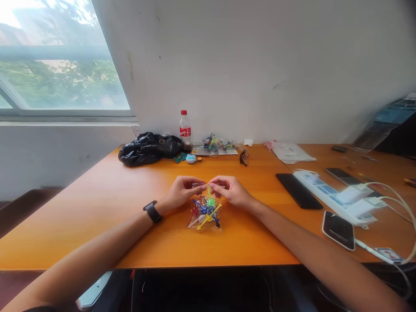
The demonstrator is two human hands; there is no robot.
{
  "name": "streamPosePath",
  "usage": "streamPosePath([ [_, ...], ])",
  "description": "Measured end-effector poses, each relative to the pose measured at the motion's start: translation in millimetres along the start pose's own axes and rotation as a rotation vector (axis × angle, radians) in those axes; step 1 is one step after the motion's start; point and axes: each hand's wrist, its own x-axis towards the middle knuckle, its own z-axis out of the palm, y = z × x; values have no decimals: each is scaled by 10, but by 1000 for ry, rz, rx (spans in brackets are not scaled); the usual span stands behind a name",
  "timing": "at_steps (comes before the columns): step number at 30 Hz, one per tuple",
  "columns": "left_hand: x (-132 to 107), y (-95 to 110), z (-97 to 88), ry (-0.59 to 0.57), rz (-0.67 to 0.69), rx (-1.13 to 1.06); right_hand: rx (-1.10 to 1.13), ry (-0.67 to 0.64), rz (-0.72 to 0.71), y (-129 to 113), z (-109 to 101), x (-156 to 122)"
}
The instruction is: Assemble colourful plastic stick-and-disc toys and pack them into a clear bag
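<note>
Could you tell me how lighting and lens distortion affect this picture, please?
Head view: the top-left window is overexposed; wide-angle stretch lengthens both forearms toward the corners; the left hand and right hand, pinching the clear bag, are evenly lit and sharp.

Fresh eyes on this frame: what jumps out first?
Mid-table, the left hand and right hand pinch the top edge of a clear bag of bright plastic pieces lying on the orange table. By the back wall a cola bottle stands next to a crumpled black bag. On the right lie a power strip and a dark phone.
</note>
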Motion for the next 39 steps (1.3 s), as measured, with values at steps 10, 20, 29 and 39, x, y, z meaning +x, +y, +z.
streamPosePath([
  [10,6,63,-11,-1,-54,-53,-49,69,-12,-58,-52,22],
  [20,-19,89,-5,-31,-41,-43,-103,-16,-64,-52,-54,-38],
  [29,15,63,2,50,-62,-141,20,43,-73,12,-96,4],
  [39,2,58,9,68,-66,-68,91,69,-29,46,16,8],
])
